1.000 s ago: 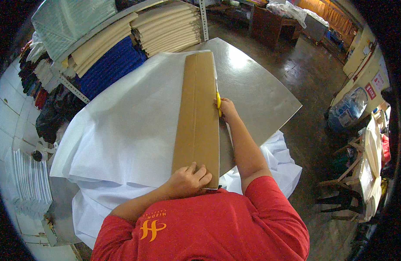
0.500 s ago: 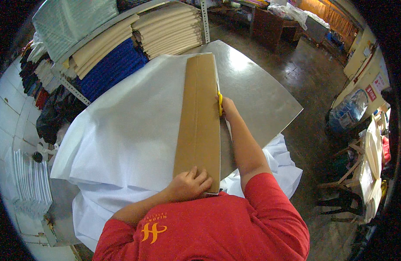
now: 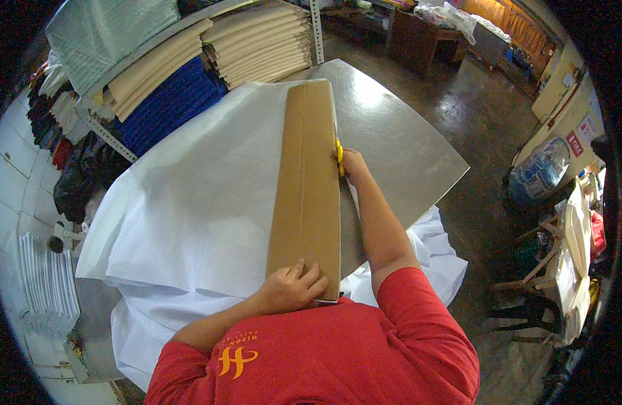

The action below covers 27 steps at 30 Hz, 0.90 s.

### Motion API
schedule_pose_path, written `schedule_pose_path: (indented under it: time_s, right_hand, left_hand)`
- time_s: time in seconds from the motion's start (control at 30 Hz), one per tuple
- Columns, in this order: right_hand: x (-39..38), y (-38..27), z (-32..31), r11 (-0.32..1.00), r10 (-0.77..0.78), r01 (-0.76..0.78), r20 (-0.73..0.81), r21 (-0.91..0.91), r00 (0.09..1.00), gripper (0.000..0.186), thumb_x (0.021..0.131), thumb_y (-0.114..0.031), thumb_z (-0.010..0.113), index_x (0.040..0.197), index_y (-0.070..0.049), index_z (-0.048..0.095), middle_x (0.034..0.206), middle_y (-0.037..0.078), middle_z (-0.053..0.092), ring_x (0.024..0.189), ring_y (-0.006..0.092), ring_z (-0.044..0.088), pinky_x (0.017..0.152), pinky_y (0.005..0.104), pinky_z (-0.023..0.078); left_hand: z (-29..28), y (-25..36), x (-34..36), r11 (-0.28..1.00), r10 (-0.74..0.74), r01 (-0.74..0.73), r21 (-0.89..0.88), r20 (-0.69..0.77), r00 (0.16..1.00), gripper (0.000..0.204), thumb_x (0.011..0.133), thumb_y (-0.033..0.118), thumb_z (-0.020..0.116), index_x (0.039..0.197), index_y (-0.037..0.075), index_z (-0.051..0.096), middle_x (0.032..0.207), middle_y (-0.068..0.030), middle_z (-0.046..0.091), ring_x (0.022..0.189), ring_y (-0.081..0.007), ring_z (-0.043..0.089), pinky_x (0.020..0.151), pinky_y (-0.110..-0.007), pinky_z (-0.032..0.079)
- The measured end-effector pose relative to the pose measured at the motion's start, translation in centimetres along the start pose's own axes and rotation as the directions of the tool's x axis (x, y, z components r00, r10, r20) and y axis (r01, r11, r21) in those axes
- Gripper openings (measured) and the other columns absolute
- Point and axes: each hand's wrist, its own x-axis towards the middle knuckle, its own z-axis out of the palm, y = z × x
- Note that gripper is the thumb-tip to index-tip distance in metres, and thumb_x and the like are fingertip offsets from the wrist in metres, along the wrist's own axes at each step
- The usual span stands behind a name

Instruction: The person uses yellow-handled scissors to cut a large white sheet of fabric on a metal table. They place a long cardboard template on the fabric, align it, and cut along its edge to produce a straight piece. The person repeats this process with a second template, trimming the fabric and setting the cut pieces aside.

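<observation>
The cardboard strip (image 3: 305,185) lies flat on the white cloth (image 3: 189,209), which is spread over the table (image 3: 402,145). Its long axis runs almost straight away from the person's chest: one short end is close to the red shirt (image 3: 331,358), the other points toward the far side of the table, and a lengthwise crease follows the same direction.

The left hand (image 3: 294,286) rests palm down at the near end of the cardboard strip, its fingers spread and a little bent on the surface, pressing without grasping anything that shows. The left elbow is out to the side, so the forearm comes in slantwise from the near left of the strip.

The right arm reaches farther forward, angling in from the near right of the strip. The right hand (image 3: 352,166) has its fingers curled around a yellow tool (image 3: 340,158) at the strip's right long edge, past the middle toward the far end. The tool's handle lies roughly along that edge, pointing away from the body; its working end cannot be made out.

To the right of the strip, the table's metallic top shows bare. Beyond its far left are stacks of blue cloth (image 3: 169,104) and cream cloth (image 3: 260,44).
</observation>
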Motion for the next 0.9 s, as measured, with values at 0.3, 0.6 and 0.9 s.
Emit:
schedule_pose_path:
  time_s: [0.3,0.6,0.9]
  right_hand:
    - [1.2,-1.3,0.0,0.998,0.050,-0.050,-0.017,-0.028,0.999,0.031,0.082,-0.034,0.065,0.087,-0.004,0.066,0.075,0.007,0.059,0.059,0.0174,0.054,0.050,0.0328,0.041]
    - [1.7,-1.7,0.2,1.000,0.021,-0.022,-0.029,-0.018,0.999,0.032,0.081,-0.031,0.066,0.091,-0.001,0.066,0.080,0.010,0.062,0.067,0.0200,0.057,0.057,0.0373,0.044]
    - [3.4,-0.1,-0.3,0.998,0.052,-0.054,-0.043,-0.040,0.998,0.032,0.079,-0.027,0.065,0.093,0.002,0.068,0.082,0.013,0.066,0.073,0.0222,0.062,0.066,0.0363,0.048]
  left_hand:
    - [0.1,-0.3,0.2,0.999,0.039,-0.041,-0.026,-0.070,0.997,0.028,0.079,0.029,0.058,0.102,0.012,0.058,0.102,-0.0118,0.061,0.089,-0.0317,0.064,0.060,-0.031,0.056]
    - [0.1,-0.2,0.3,0.999,0.048,-0.047,0.027,-0.056,0.997,0.025,0.081,0.027,0.056,0.101,0.013,0.058,0.101,-0.0113,0.063,0.087,-0.0318,0.065,0.063,-0.032,0.056]
    - [0.2,-0.2,0.3,0.997,0.064,-0.060,0.052,-0.079,0.995,0.024,0.081,0.027,0.056,0.099,0.012,0.058,0.101,-0.0119,0.063,0.087,-0.0312,0.065,0.062,-0.031,0.056]
